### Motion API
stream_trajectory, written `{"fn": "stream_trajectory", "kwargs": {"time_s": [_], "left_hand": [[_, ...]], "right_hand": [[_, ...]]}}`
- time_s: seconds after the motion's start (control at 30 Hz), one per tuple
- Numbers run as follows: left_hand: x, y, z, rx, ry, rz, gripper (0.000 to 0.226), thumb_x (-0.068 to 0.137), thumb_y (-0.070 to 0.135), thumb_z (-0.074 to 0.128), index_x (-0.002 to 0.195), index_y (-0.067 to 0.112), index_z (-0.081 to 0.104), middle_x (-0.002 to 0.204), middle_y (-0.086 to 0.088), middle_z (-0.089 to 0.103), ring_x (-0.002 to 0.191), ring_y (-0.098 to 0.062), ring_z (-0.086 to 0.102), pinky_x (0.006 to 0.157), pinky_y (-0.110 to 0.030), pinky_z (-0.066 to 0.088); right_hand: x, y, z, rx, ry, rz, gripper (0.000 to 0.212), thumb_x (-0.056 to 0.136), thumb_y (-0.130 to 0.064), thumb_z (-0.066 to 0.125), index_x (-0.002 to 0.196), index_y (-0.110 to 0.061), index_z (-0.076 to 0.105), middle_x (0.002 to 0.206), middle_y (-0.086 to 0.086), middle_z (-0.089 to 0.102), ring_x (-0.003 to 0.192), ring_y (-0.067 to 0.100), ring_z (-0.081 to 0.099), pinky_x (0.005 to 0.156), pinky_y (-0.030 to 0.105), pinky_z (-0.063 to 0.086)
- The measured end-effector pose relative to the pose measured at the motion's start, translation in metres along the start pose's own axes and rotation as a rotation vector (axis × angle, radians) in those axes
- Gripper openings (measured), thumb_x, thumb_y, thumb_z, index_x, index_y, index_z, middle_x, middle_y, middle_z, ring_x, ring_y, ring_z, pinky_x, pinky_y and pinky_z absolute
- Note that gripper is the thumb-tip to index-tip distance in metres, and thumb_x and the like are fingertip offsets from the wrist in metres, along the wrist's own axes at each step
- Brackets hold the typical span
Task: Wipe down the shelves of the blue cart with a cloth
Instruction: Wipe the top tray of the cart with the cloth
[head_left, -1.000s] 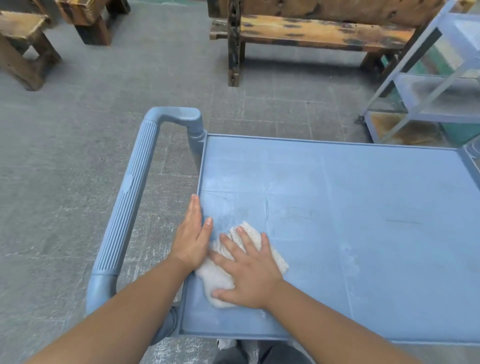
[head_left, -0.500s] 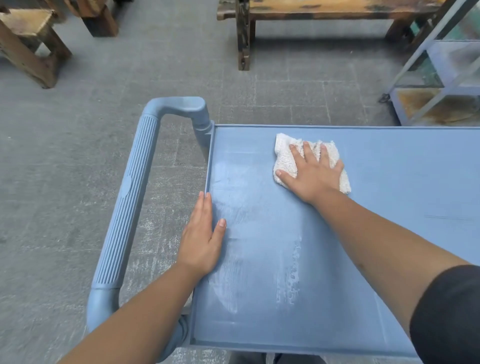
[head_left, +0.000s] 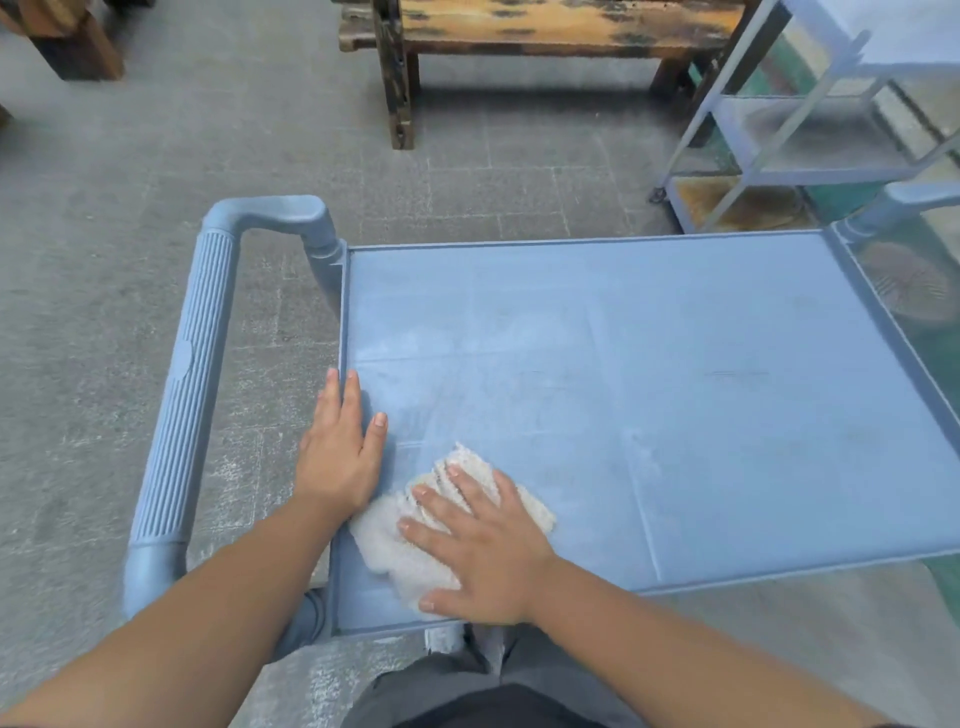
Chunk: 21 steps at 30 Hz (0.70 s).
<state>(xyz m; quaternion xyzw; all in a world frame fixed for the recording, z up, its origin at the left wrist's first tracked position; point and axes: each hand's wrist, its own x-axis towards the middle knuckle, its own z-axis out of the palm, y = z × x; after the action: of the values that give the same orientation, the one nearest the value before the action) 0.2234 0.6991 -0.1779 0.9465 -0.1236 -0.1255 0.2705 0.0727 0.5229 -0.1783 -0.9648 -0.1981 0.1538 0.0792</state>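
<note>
While the head view looks down on the blue cart, I log the following. My right hand lies flat on the white cloth, fingers spread and straight, pressing it onto the top shelf at the near-left corner. Nothing is pinched; I judge the flat palm is used to spread pressure across the cloth for a wiping stroke. My left hand rests flat on the left rim of the shelf, fingers together and extended, thumb on the shelf surface, just beside the cloth. It holds nothing; I judge it braces the cart against rolling under the wiping force.

The shelf surface shows pale smears and streaks across the near and middle areas, so I judge the top shelf to be only partly wiped. Lower shelves are hidden beneath it.

Surroundings: the ribbed cart handle runs along the left side, outside the left hand. A wooden bench stands far across the grey floor. A pale metal rack stands at the far right, near the cart's far-right corner. Nothing lies on the shelf to obstruct a stroke toward the right; only the raised rim limits travel at the edges.
</note>
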Motion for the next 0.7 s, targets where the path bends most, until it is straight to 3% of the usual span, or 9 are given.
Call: {"fn": "stream_trajectory", "kwargs": {"time_s": [0.07, 0.2, 0.37, 0.5, 0.6, 0.7], "left_hand": [[0.001, 0.000, 0.002, 0.032, 0.002, 0.001, 0.067, 0.100, 0.051, 0.025, 0.156, 0.020, 0.005, 0.164, -0.003, -0.005, 0.150, -0.027, 0.005, 0.116, -0.057, 0.020], [0.005, -0.004, 0.005, 0.067, 0.007, 0.004, 0.066, 0.101, 0.046, 0.033, 0.155, 0.018, 0.007, 0.164, -0.004, -0.003, 0.150, -0.027, 0.007, 0.115, -0.056, 0.022], [0.005, -0.008, 0.008, 0.090, 0.007, -0.001, 0.067, 0.100, 0.049, 0.031, 0.155, 0.019, 0.007, 0.164, -0.003, -0.003, 0.150, -0.025, 0.007, 0.113, -0.057, 0.025], [0.005, -0.002, 0.007, 0.146, 0.005, -0.014, 0.070, 0.099, 0.051, 0.034, 0.155, 0.018, 0.006, 0.164, -0.005, -0.002, 0.149, -0.026, 0.007, 0.114, -0.056, 0.024], [0.003, 0.007, 0.003, 0.218, -0.026, -0.026, 0.077, 0.097, 0.053, 0.036, 0.155, 0.014, 0.003, 0.164, -0.008, -0.004, 0.149, -0.030, 0.006, 0.116, -0.055, 0.020], [0.000, 0.018, -0.008, 0.317, -0.134, -0.105, 0.086, 0.096, 0.059, 0.033, 0.154, 0.011, -0.009, 0.164, -0.005, -0.012, 0.150, -0.025, 0.006, 0.117, -0.052, 0.020]], "right_hand": [[-0.007, 0.008, -0.006, 0.033, -0.044, 0.036, 0.077, 0.082, -0.078, 0.022, 0.151, -0.048, 0.006, 0.165, -0.010, 0.000, 0.149, 0.027, -0.011, 0.112, 0.059, -0.012], [-0.032, 0.043, -0.007, 0.030, -0.037, 0.171, 0.078, 0.082, -0.080, 0.024, 0.150, -0.050, -0.001, 0.162, -0.016, -0.009, 0.149, 0.019, -0.016, 0.114, 0.052, -0.013], [-0.114, 0.152, -0.002, 0.041, -0.007, 0.636, 0.082, 0.075, -0.088, 0.012, 0.146, -0.054, -0.013, 0.156, -0.021, -0.021, 0.150, 0.017, -0.012, 0.116, 0.053, 0.002], [-0.192, 0.228, -0.002, 0.130, 0.035, 1.007, 0.083, 0.072, -0.089, 0.009, 0.144, -0.056, -0.013, 0.161, -0.017, -0.015, 0.150, 0.021, -0.007, 0.116, 0.058, 0.009], [-0.206, 0.239, -0.006, 0.135, 0.036, 1.047, 0.074, 0.074, -0.087, 0.012, 0.137, -0.062, -0.016, 0.163, -0.016, -0.008, 0.150, 0.023, -0.006, 0.114, 0.060, 0.009], [-0.202, 0.234, -0.006, 0.109, 0.015, 1.050, 0.076, 0.078, -0.085, 0.011, 0.143, -0.056, -0.014, 0.163, -0.016, -0.010, 0.150, 0.024, -0.008, 0.112, 0.061, 0.008]]}}
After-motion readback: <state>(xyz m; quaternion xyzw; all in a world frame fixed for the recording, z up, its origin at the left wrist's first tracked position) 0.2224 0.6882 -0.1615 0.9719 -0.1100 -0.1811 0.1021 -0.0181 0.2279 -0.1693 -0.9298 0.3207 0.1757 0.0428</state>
